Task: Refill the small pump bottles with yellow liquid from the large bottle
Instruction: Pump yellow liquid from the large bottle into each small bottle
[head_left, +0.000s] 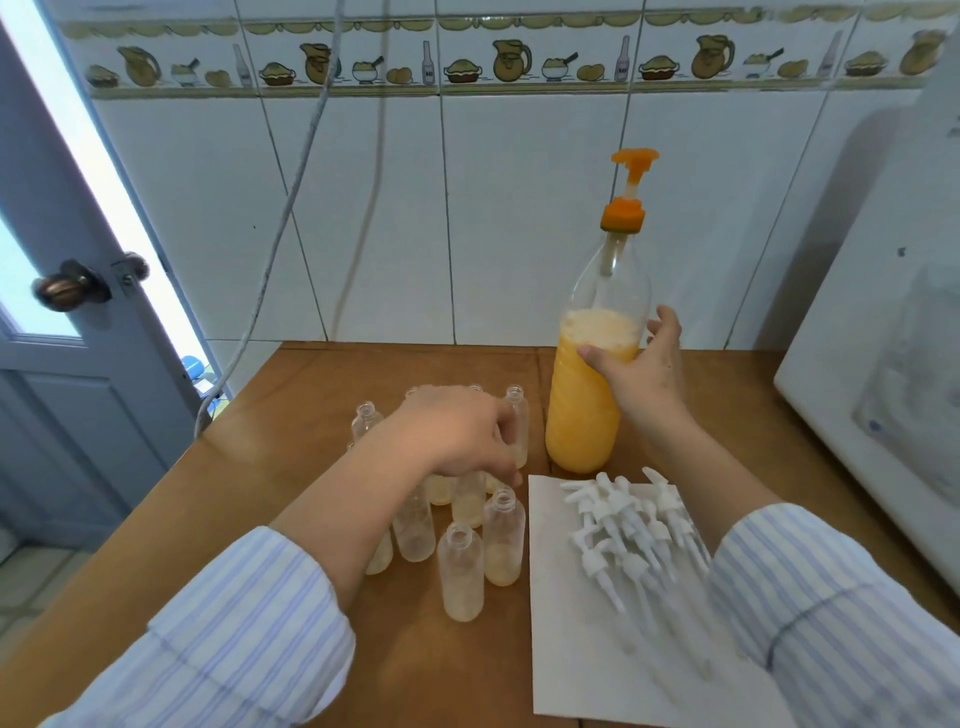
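1. One wooden surface (322, 467) is carrying everything, standing against a white tiled wall (493, 218) with a pale blue door (67, 364) at the left and a white appliance (883, 364) at the right edge.
2. Standing upright toward the back right of the surface is the large bottle (584, 410), clear plastic with an orange pump (629, 187) on top; yellow liquid is filling it to roughly half its height, with foam at the top of the liquid.
3. Lying flat at the front right, just beside the bottle's base, is a white sheet (571, 649), and a pile of white pump heads (631, 525) is resting on it, their tubes pointing toward the near edge.
4. Standing in a cluster left of the sheet are the small bottles (461, 571), all uncapped, most of them showing a little yellowish liquid at the bottom.
5. Reaching from a striped sleeve, the right hand (641, 371) is gripping the large bottle at the liquid line, thumb across the front and fingers curling round the far side.
6. Hovering over the back of the cluster, the left hand (462, 431) is curling its fingers round one small bottle (516, 415) standing just left of the large bottle, whose neck is showing above the fingers.
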